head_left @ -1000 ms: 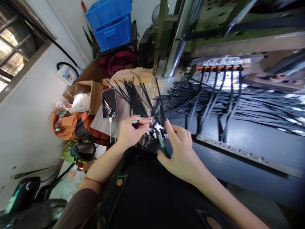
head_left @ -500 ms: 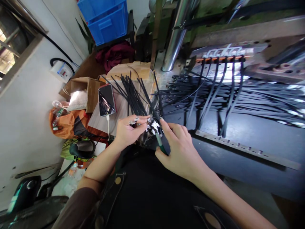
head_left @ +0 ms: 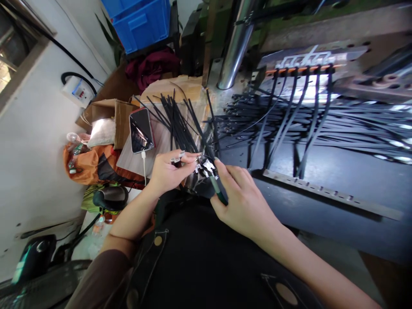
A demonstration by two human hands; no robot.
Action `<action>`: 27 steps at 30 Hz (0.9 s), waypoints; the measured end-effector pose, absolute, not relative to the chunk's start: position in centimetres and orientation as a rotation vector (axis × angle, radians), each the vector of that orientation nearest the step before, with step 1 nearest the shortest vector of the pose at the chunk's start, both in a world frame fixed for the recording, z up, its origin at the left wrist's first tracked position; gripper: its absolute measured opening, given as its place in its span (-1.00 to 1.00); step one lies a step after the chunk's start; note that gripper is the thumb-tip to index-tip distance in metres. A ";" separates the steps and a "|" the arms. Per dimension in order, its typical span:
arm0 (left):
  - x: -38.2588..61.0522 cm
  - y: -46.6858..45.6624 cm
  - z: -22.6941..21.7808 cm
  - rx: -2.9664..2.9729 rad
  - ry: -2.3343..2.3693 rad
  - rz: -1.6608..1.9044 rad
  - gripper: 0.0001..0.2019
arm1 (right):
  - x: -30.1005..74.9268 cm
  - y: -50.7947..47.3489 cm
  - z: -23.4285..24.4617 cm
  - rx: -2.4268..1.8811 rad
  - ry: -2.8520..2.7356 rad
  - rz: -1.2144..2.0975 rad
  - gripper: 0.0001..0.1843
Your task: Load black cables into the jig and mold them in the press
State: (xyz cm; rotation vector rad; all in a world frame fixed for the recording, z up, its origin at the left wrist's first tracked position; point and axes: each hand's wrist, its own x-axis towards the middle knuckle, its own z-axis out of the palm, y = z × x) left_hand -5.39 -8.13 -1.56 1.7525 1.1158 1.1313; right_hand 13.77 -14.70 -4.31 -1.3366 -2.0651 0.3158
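My left hand reaches in from the lower left, its fingertips on a cluster of small silver metal-ended black ties, with a small silver piece at its fingers. My right hand grips a green-handled tool, whose upper end meets that cluster. Behind them, a loose pile of black cable ties lies on a pale board. The tool's tip is partly hidden among the metal pieces.
A smartphone on a white charging cable lies beside the pile. To the right, a machine's steel column stands behind hanging black straps. Cardboard boxes, an orange bag and blue crates sit beyond.
The whole view has drifted, with the background shifting up and left. My hands have stayed close together at the metal pieces, and the green-handled tool has shifted slightly upward.
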 end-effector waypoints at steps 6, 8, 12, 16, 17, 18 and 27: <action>-5.3 -8.3 -1.7 1.750 1.097 1.197 -0.90 | 13.9 -14.5 -4.3 -1.373 -2.078 0.283 -0.14; -5.3 -8.3 -1.7 1.739 1.110 1.209 -0.91 | 13.9 -14.4 -4.2 -1.364 -2.080 0.298 -0.11; -5.2 -8.3 -1.5 1.718 1.156 1.187 -0.89 | 13.8 -14.4 -4.3 -1.349 -2.083 0.271 -0.09; -5.2 -8.1 -1.3 1.721 1.169 1.174 -0.88 | 13.7 -14.5 -4.7 -1.354 -2.088 0.243 -0.09; -5.2 -8.1 -1.2 1.723 1.166 1.171 -0.89 | 13.7 -14.6 -4.7 -1.357 -2.088 0.245 -0.11; -5.2 -8.0 -1.2 1.722 1.156 1.171 -0.90 | 13.7 -14.6 -4.8 -1.363 -2.084 0.251 -0.14; -5.1 -6.0 -1.4 1.301 1.028 1.061 -0.81 | 15.5 -13.5 -2.6 -1.048 -1.446 1.400 -0.53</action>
